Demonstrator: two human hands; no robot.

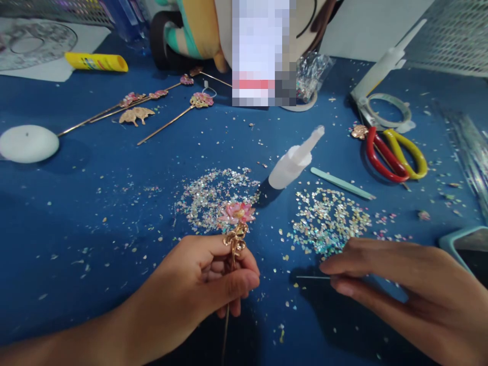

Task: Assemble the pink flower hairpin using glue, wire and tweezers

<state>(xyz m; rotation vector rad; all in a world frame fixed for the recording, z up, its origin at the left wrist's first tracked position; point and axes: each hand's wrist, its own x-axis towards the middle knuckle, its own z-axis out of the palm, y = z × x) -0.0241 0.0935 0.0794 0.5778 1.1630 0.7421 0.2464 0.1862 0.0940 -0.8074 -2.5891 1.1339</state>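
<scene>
A gold hairpin is pinched upright between thumb and fingers of the left hand; its pink flower head stands just above the knuckles, its stem running down below the palm. A thin needle is pinched at the fingertips of the right hand, its point held out to the left toward the other hand, low over the blue table. Two heaps of glittering flakes are seen: one just beyond the left hand, one just beyond the right. A white glue bottle lies between and beyond the heaps; a pale green stick lies to its right. One pair of red-and-yellow scissors lies well beyond the right hand. Four finished hairpins are laid far beyond the left hand, beside a white round pad and one yellow tube.
</scene>
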